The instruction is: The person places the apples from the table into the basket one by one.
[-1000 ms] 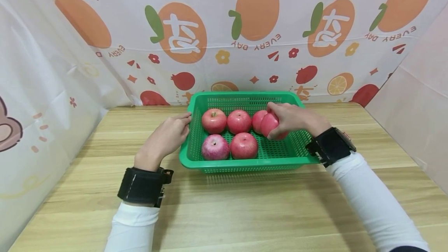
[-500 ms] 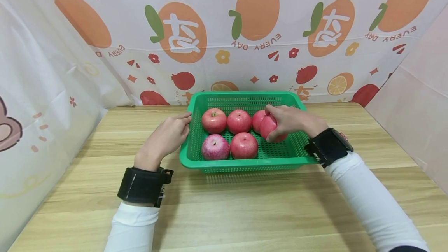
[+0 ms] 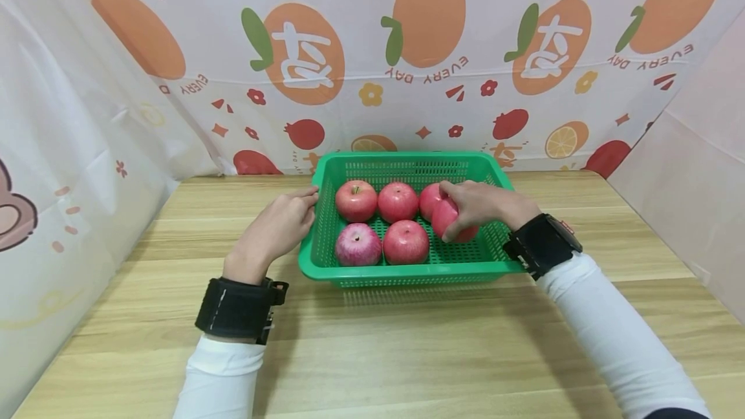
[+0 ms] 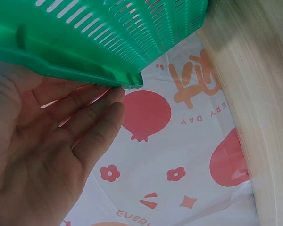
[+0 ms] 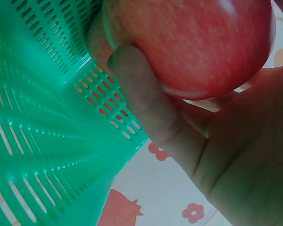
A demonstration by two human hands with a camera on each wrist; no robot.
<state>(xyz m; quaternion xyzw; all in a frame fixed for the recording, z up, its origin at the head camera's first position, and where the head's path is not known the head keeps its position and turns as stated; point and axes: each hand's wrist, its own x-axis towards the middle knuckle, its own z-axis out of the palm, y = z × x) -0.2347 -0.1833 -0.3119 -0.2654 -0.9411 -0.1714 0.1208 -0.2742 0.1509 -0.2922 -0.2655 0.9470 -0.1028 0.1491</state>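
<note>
A green plastic basket (image 3: 401,272) with slotted walls holds several red apples. My right hand (image 3: 485,204) grips one apple (image 3: 447,217) over the right half of the basket, thumb in front and fingers behind. In the right wrist view, the thumb presses on this apple's (image 5: 193,42) red skin, and part of another apple (image 5: 98,44) shows behind it. Beside it in the head view, an apple (image 3: 429,199) in the back row is partly covered. My left hand (image 3: 278,228) rests its fingertips against the basket's left rim (image 4: 85,77); its fingers look fairly straight.
Left in the basket are a back apple (image 3: 356,201), a purplish striped apple (image 3: 358,244) and a front apple (image 3: 406,242). Another apple (image 3: 398,202) sits mid-back. The basket stands on a wooden table (image 3: 407,354), near a fruit-printed curtain (image 3: 372,115).
My right hand has shifted slightly left and toward the front of the basket, with the apple in its grip. The left hand and the basket have not moved.
</note>
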